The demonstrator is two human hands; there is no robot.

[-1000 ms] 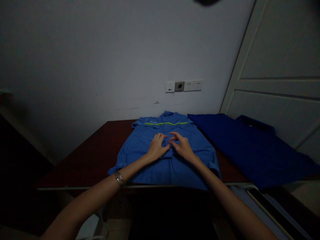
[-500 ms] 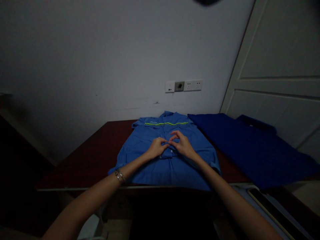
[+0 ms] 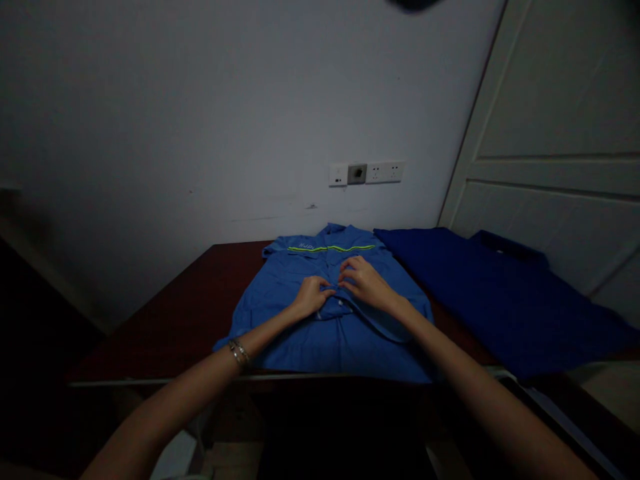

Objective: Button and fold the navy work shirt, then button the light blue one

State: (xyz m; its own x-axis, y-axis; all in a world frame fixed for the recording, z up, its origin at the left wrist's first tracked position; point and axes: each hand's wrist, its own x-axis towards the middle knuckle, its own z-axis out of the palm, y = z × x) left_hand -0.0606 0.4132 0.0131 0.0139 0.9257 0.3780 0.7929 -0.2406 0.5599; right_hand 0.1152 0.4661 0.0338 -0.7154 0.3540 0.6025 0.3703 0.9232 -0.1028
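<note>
A light blue work shirt (image 3: 280, 287) with a yellow-green stripe across its chest lies front side up on the dark red table, collar toward the wall. My left hand (image 3: 313, 294) pinches the shirt's front edge near the middle. Just to its right, my right hand (image 3: 364, 281) has its fingers bent and closed on the same front opening, and the fabric bulges up under its wrist. Small white buttons show just below the fingertips. Exactly what lies between the fingertips is hidden.
A darker blue garment (image 3: 465, 293) is spread on the right of the table (image 3: 185, 300), partly over its front edge. Wall sockets (image 3: 384, 173) sit above the shirt. A panelled door (image 3: 560, 127) stands at the right. Below the table's right front edge lies a dark flat object, partly hidden.
My right hand has turned and its raised fingers have curled down toward the shirt front. The right flap of the shirt has lifted into a fold. My left hand has hardly moved.
</note>
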